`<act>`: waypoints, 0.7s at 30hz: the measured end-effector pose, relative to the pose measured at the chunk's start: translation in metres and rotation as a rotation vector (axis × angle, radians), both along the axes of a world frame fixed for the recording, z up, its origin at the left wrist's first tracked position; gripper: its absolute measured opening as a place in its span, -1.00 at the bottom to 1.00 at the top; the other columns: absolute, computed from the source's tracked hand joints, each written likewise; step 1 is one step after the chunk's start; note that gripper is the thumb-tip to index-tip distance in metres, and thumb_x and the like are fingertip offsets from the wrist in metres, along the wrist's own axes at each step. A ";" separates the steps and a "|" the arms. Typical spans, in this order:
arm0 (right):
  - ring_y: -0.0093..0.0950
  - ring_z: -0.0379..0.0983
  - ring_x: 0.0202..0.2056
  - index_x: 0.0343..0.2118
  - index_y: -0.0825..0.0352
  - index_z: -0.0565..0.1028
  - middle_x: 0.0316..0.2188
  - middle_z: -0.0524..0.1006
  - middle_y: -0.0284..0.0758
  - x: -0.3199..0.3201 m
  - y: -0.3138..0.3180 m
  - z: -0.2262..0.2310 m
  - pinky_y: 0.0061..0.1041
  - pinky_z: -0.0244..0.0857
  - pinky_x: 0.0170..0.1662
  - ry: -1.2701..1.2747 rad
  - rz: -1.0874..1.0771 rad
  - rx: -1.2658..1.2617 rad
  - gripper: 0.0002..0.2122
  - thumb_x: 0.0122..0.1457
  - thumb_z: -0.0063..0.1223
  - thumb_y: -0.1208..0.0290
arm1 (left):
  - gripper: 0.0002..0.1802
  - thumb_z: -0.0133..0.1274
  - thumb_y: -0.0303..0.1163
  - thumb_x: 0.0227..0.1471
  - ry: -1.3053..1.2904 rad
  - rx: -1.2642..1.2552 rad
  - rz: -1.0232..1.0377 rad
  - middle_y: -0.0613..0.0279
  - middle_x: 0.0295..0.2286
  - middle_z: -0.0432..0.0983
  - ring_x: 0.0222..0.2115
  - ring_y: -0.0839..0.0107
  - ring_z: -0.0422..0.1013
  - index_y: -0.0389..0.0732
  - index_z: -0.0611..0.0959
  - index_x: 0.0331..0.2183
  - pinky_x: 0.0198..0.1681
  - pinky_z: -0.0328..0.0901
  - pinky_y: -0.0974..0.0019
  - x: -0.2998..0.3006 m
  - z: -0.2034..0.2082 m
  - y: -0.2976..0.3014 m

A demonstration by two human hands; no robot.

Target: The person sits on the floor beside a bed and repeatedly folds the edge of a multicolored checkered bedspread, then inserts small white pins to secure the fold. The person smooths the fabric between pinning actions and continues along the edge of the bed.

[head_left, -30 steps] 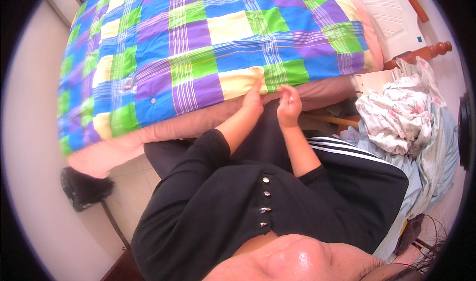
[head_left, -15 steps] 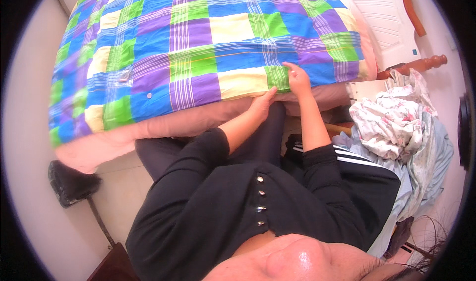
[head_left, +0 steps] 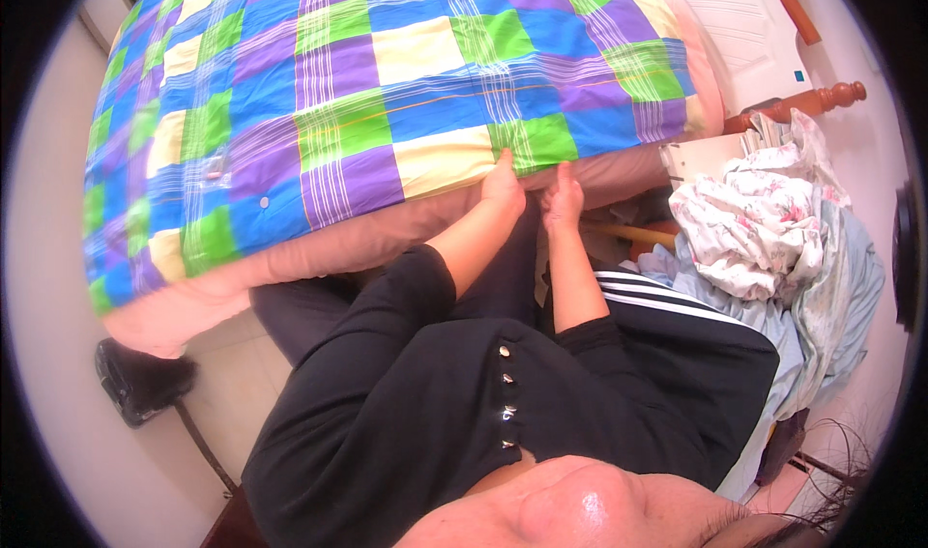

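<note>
A plaid quilt (head_left: pixel 338 118) in blue, green, purple and cream spreads before me, with a pink underside (head_left: pixel 319 260) showing along its near edge. My left hand (head_left: pixel 503 188) grips that edge at a green patch, thumb on top and fingers mostly hidden beneath. Close beside it on the right, my right hand (head_left: pixel 562 200) is closed at the same edge, thumb pointing away from me and fingers curled. Whether anything small, such as a thread, is between its fingers cannot be made out. On the quilt's left part lie a small round pale disc (head_left: pixel 264 202) and a small clear packet (head_left: pixel 215 173).
To the right is a heap of floral cloth (head_left: pixel 749 224) over pale blue fabric (head_left: pixel 851 287). A turned wooden post (head_left: pixel 822 101) juts out behind it. A black long-handled dustpan-like object (head_left: pixel 140 384) stands at the lower left on the tiled floor.
My right hand has come back toward me off the quilt's top, its fingers curling in. My left hand has moved slightly farther onto the edge. In view, the quilt has shifted left.
</note>
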State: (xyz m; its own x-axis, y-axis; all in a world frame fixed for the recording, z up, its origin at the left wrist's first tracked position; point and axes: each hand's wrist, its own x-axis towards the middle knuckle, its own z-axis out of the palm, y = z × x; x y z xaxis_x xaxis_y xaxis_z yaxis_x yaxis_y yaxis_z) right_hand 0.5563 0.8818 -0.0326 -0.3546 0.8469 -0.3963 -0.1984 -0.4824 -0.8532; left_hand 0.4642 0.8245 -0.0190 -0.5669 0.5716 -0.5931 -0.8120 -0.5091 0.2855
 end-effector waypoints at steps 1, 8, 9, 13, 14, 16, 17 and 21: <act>-0.65 0.00 -0.78 -0.54 0.12 0.26 -0.73 0.17 -0.59 -0.005 0.000 -0.005 -0.55 -0.17 -0.71 0.116 0.087 -0.002 -0.65 0.19 0.18 0.11 | -0.57 -0.09 -0.28 0.29 0.003 0.002 -0.012 0.14 0.06 0.39 0.04 0.26 0.34 -0.27 0.37 0.11 0.17 0.21 0.15 0.001 0.003 -0.002; -0.36 0.54 -0.30 -0.12 0.25 0.48 -0.29 0.59 -0.31 -0.063 0.027 -0.031 -0.28 0.46 -0.26 0.203 0.021 -0.158 -0.72 0.16 0.19 0.26 | -0.60 -0.04 -0.23 0.26 0.045 0.056 -0.110 0.17 -0.04 0.46 -0.03 0.30 0.38 -0.23 0.43 0.05 0.05 0.29 0.17 0.000 -0.006 -0.010; -0.33 0.56 -0.23 -0.08 0.26 0.48 -0.22 0.60 -0.29 -0.064 0.028 -0.034 -0.24 0.48 -0.18 0.197 0.031 -0.173 -0.69 0.15 0.19 0.28 | -0.59 -0.03 -0.22 0.26 0.042 0.064 -0.142 0.17 -0.05 0.47 -0.03 0.30 0.38 -0.22 0.44 0.05 0.04 0.29 0.18 -0.003 -0.010 -0.011; -0.20 0.52 -0.14 -0.03 0.38 0.48 -0.13 0.57 -0.18 -0.053 0.026 -0.040 -0.13 0.40 -0.02 0.237 0.228 -0.299 -0.57 0.23 -0.02 0.10 | -0.52 0.08 -0.14 0.15 0.361 -0.035 -0.542 0.20 -0.10 0.50 -0.15 0.36 0.39 -0.23 0.51 0.01 -0.14 0.32 0.18 0.001 -0.014 -0.052; -0.19 0.51 -0.13 -0.03 0.41 0.47 -0.12 0.57 -0.18 -0.054 0.024 -0.042 -0.15 0.40 -0.01 0.275 0.200 -0.281 -0.57 0.25 -0.04 0.12 | -0.45 0.15 -0.10 0.09 0.517 -0.110 -0.702 0.21 -0.12 0.50 -0.21 0.39 0.39 -0.23 0.50 0.02 -0.19 0.33 0.20 -0.005 -0.009 -0.071; -0.26 0.52 -0.12 -0.02 0.37 0.47 -0.11 0.57 -0.23 -0.055 0.023 -0.042 -0.22 0.41 -0.03 0.176 0.167 -0.277 -0.60 0.23 0.02 0.14 | -0.32 0.18 -0.08 0.06 0.858 -0.081 -0.936 0.20 -0.08 0.50 -0.24 0.41 0.42 -0.20 0.44 0.13 -0.26 0.35 0.29 -0.015 0.005 -0.120; -0.28 0.51 -0.10 0.00 0.36 0.46 -0.10 0.57 -0.24 -0.055 0.023 -0.040 -0.21 0.39 -0.01 0.198 0.122 -0.291 -0.58 0.20 0.09 0.14 | -0.42 0.15 -0.15 0.08 0.871 -0.174 -1.020 0.14 -0.03 0.49 -0.24 0.45 0.46 -0.18 0.50 0.10 -0.28 0.37 0.35 -0.020 0.016 -0.141; -0.44 0.53 -0.32 -0.04 0.32 0.46 -0.09 0.57 -0.28 -0.051 0.012 -0.026 -0.44 0.43 -0.27 0.122 0.003 -0.269 -0.64 0.22 0.13 0.18 | -0.69 0.12 -0.25 0.12 0.938 -0.251 -0.717 0.20 -0.24 0.62 -0.31 0.46 0.51 -0.23 0.68 -0.17 -0.23 0.39 0.38 -0.099 0.059 -0.235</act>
